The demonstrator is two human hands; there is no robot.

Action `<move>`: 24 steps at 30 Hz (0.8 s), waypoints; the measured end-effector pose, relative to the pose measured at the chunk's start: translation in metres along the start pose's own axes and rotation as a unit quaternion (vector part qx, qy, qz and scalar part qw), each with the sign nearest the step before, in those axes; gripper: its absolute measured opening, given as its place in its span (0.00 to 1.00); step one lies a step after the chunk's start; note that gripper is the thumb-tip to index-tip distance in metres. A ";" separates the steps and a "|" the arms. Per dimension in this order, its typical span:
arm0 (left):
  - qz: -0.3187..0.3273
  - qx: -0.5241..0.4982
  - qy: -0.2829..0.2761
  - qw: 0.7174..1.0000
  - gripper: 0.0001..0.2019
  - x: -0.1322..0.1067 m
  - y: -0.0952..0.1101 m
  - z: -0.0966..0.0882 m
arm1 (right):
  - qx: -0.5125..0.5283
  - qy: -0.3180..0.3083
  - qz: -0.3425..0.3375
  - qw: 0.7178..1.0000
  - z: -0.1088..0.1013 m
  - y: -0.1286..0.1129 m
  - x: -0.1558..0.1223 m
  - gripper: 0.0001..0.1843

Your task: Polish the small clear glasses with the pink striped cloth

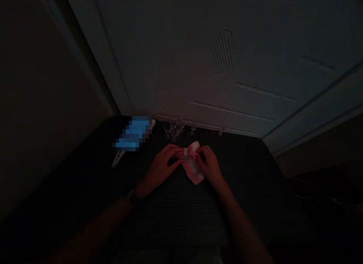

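Observation:
In dim light, my left hand (163, 163) is closed around a small clear glass (185, 157), apparently a stemmed one, which lies sideways between both hands. A pink and white cloth (194, 171), perhaps a paper napkin, is behind and below the glass. My right hand (211, 163) pinches this cloth against the glass's right end. Just beyond my hands stands a cluster of several small stemmed glasses (174, 131). To its right is a single stemmed glass (194, 128), and farther right another glass (221, 132) by the wall.
The dark table (176, 218) meets a pale panel (181, 59) with raised hearts and bars at the back. At the left, a device with a blurred blue screen (133, 133) leans on a pale stand (117, 158). Thin cables (309, 184) show off the table's right side.

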State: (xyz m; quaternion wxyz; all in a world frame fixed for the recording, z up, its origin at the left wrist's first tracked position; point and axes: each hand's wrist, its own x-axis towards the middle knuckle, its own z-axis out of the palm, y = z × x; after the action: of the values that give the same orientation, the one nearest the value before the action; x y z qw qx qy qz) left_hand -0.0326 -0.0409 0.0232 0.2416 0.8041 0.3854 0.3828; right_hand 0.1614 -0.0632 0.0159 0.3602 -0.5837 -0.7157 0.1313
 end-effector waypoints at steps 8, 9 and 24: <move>0.015 -0.007 -0.007 1.000 0.12 -0.002 0.002 0.000 | -0.002 0.030 -0.025 0.999 -0.005 -0.014 -0.004 0.06; 0.015 -0.010 -0.007 1.000 0.12 -0.002 0.002 0.000 | -0.002 0.024 -0.032 0.999 -0.006 -0.015 -0.005 0.06; 0.002 0.002 -0.010 1.000 0.12 -0.002 0.003 0.000 | 0.016 -0.034 -0.029 0.999 -0.002 -0.009 -0.001 0.06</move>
State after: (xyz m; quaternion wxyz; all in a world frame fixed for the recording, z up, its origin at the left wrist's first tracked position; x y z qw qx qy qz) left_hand -0.0320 -0.0440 0.0250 0.2432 0.8094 0.3817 0.3742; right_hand 0.1558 -0.0676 0.0224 0.3486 -0.5523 -0.7418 0.1521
